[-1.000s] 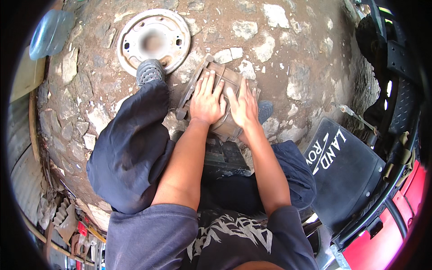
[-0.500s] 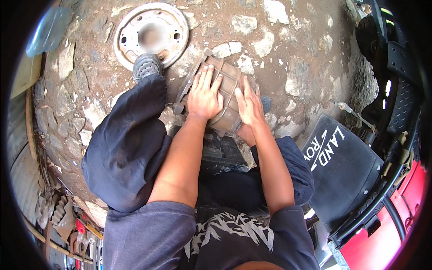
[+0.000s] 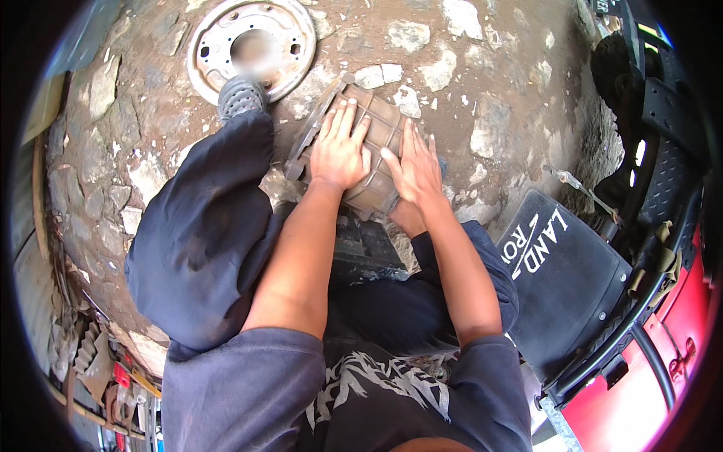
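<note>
One drum-shaped, brown ribbed metal casing [image 3: 384,128], flanged at its left end, tilted between the person's lower legs; left hand [image 3: 340,160] and right hand [image 3: 416,172] laid side by side upon it, fingers extended and unclenched, gripping nothing around. Beyond it, upper left: one round, off-white metal disc [image 3: 215,64] with bolt holes, flat on brown stony ground [image 3: 516,120], a grey perforated shoe [image 3: 242,98] at its near edge. Far right: one black rectangular flap [image 3: 576,290] with white lettering, beside a glossy red panel [image 3: 640,377].
</note>
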### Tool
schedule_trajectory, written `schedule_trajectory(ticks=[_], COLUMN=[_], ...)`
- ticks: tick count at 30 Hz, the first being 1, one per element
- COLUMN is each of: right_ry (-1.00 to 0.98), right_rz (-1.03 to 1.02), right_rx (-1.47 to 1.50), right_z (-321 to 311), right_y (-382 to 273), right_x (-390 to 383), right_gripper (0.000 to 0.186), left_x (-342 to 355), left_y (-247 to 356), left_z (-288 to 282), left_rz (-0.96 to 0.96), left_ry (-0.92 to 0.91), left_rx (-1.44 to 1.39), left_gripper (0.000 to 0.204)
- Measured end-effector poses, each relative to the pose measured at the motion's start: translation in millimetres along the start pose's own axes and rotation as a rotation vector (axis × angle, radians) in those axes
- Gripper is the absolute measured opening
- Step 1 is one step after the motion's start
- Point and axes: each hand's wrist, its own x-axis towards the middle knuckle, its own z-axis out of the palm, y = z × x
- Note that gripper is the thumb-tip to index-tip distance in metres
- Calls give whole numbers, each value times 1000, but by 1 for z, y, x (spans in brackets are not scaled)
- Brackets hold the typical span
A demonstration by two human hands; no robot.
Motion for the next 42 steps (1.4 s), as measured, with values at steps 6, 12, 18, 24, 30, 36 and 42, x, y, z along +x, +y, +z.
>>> schedule_trajectory(ticks=[6, 12, 18, 24, 30, 36, 42], right_ry=[-127, -83, -150, 50, 1, -9, 61], right_rz=[126, -11, 82, -72, -45, -77, -81], right_rx=[27, 18, 35, -45, -37, 14, 18], right_z=[-8, -4, -6, 14, 5, -5, 8], right_y=[-2, -8, -2, -7, 2, -8, -15], right_x=[39, 1, 55, 4, 34, 11, 3], right_gripper=[100, 114, 117, 118, 117, 118, 116], left_x=[-1, -2, -1, -1, 0, 0, -4], left_y=[1, -1, 1, -3, -3, -1, -4], left_z=[5, 5, 3, 7, 4, 2, 4], left_rz=[12, -19, 30, 18, 35, 30, 11], left_ry=[-17, -34, -3, 19, 0, -10, -56], left_rx=[2, -4, 8, 9, 33, 31, 67], left_gripper=[62, 63, 60, 60, 60, 61, 60])
